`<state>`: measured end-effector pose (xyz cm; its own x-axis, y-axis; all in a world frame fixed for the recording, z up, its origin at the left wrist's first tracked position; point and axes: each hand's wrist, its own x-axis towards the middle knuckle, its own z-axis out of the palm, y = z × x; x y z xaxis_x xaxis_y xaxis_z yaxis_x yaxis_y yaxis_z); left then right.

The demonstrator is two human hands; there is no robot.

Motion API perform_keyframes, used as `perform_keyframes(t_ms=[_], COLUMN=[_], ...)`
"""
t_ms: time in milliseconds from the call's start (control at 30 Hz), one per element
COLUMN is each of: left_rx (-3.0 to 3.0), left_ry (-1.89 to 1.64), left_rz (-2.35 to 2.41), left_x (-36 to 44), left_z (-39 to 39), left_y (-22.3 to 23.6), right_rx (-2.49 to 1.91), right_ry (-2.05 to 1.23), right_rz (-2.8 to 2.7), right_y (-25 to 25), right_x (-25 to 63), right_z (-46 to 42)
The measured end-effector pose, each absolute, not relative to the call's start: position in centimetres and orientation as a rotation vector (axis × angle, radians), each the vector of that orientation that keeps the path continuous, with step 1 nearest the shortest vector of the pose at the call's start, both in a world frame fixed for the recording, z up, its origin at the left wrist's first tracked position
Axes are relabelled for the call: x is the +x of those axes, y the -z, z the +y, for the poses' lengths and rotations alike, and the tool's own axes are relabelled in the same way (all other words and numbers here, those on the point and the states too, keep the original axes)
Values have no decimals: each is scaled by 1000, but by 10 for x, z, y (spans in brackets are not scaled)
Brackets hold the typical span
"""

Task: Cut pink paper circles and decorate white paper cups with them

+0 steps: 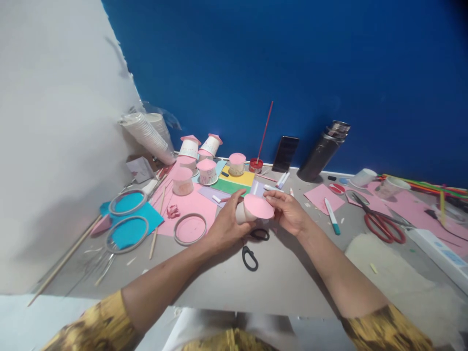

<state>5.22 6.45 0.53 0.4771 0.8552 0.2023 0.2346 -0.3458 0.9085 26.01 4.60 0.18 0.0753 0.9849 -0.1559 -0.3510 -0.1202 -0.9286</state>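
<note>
above the grey table point(281, 287), my left hand point(225, 223) wraps and my half-curled right hand point(291, 213) flanks a tilted white paper cup point(241, 213); whether my right pinches the pink paper disc point(259, 207) on its end, i can't tell.

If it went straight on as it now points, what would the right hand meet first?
The right hand would probably meet the pink-topped cup in the left hand; it appears right beside the pink top, though contact is unclear.
</note>
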Motion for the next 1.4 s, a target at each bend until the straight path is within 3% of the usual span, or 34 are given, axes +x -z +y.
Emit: perform_keyframes(t_ms=[367,567,733,1400], left_rx=[1646,1557,1544,1339], left_ry=[-848,-818,-752,-704], left_rz=[858,816,800,737], left_x=[50,51,52,54], left_z=[65,62,58,56], left_y=[-6,-11,-15,-14], right_rx=[-1209,-1135,-1111,-1164], right_ry=[-1269,-953,-1109,-1068], right_rz=[-893,-1108,-1193,-1271], right_y=[0,-2,2,6], right_x=[257,255,243,237], right_z=[44,42,38,35])
